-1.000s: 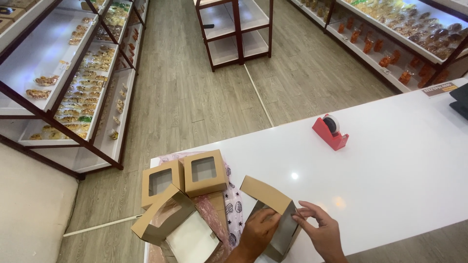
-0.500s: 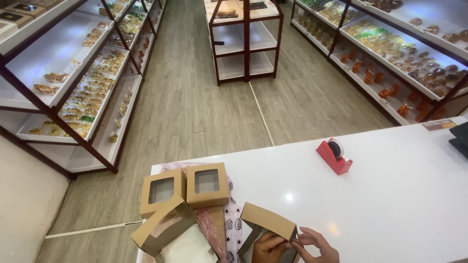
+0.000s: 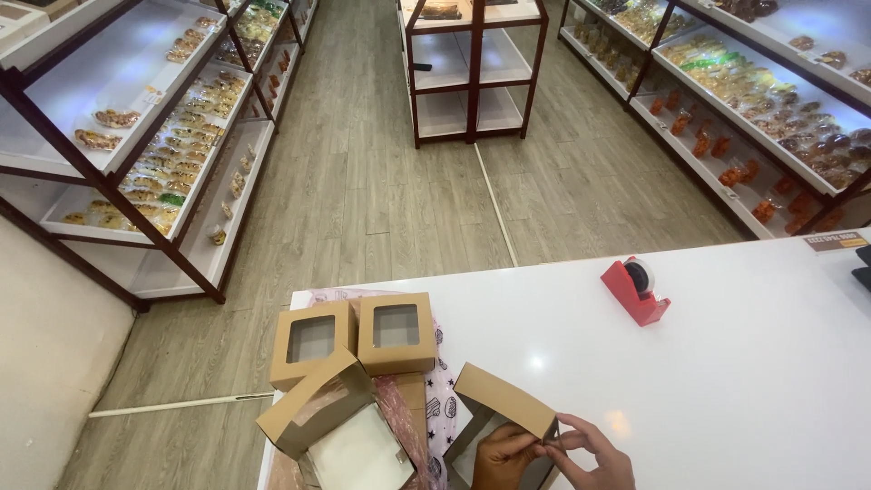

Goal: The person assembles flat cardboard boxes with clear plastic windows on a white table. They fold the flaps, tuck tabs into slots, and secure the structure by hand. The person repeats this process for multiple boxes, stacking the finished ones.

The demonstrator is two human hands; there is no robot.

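Both hands work at the near edge of the white counter (image 3: 726,381): the left hand (image 3: 501,454) and the right hand (image 3: 588,454) pinch one flap of a half-folded brown cardboard box (image 3: 502,408), its lid standing up. Going from the left, three finished brown window boxes (image 3: 313,338) sit together on a patterned sheet (image 3: 442,399), so part looks done. Further right stands a red tape dispenser (image 3: 635,290), well apart, with much bare counter.
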